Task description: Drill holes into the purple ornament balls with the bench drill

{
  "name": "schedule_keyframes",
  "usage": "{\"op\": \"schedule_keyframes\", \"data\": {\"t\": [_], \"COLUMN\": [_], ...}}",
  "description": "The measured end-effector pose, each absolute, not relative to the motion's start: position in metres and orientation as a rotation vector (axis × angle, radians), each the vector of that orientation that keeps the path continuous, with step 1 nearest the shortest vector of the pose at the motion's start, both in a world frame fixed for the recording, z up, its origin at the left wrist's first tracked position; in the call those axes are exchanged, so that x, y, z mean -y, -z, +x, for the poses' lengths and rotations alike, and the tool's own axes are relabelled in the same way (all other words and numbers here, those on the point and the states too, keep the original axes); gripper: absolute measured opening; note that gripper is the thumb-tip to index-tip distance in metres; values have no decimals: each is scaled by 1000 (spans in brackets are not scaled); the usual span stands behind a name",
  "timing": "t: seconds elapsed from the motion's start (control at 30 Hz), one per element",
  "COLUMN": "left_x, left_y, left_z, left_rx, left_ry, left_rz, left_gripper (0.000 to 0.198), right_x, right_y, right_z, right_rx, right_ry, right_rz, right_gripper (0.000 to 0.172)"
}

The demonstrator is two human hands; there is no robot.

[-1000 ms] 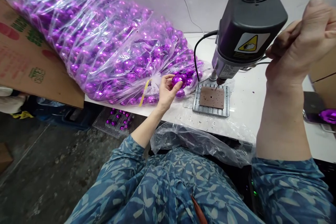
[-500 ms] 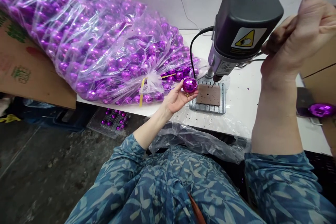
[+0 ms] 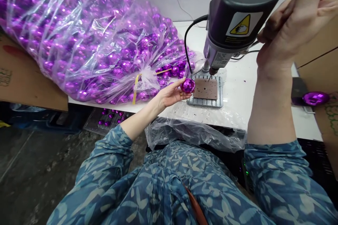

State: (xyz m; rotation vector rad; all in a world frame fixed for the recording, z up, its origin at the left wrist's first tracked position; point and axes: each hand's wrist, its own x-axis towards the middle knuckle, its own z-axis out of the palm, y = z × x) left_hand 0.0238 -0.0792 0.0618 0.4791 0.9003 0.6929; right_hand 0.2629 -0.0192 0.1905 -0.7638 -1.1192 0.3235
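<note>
Clear plastic bag (image 3: 87, 38), very large, packed with shiny purple balls: the left half of the white table (image 3: 253, 88) is being taken up by it, and its neck is being cinched by a yellow tie (image 3: 135, 88).
Brown cardboard box (image 3: 29, 84): is being overlapped by the bag at the far left.
Drill press head (image 3: 237, 10), grey, with a yellow warning label: the space over the table's middle is being filled by it, and the table behind is being screened from view.
Crumpled clear plastic sheet (image 3: 195, 135): is being draped over the table's near edge, towards the lap.
Metal base plate (image 3: 220, 93) with brown pad (image 3: 206, 89): is being kept directly under the drill bit (image 3: 209, 76).
Clear tray (image 3: 111, 117) of small purple balls: is being stored below the table's edge.
Second purple ball (image 3: 315, 97): is being kept at the far right, well apart from the drill.

Faceted purple ball (image 3: 189, 85): is being pinched by the left hand (image 3: 169, 95), palm up, with the thumb tip above and the fingertips (image 3: 182, 95) below. It is being held just beside the plate's left edge, lower left of the bit and apart from it.
Right hand (image 3: 293, 28): is being closed in a fist round the drill's lever (image 3: 249, 45), fingers pressed together and thumb on top. The lever's grip end is being hidden inside the fist.
</note>
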Motion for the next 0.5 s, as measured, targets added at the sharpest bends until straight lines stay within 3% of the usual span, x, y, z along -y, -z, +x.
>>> {"op": "schedule_keyframes", "data": {"t": [0.5], "left_x": [81], "left_y": [-71], "left_z": [47], "left_rx": [-893], "left_ry": [-804], "left_rz": [392], "left_gripper": [32], "right_x": [21], "right_y": [-191], "right_z": [263], "right_rx": [1111], "right_ry": [-347], "right_rz": [-747], "right_gripper": [69]}}
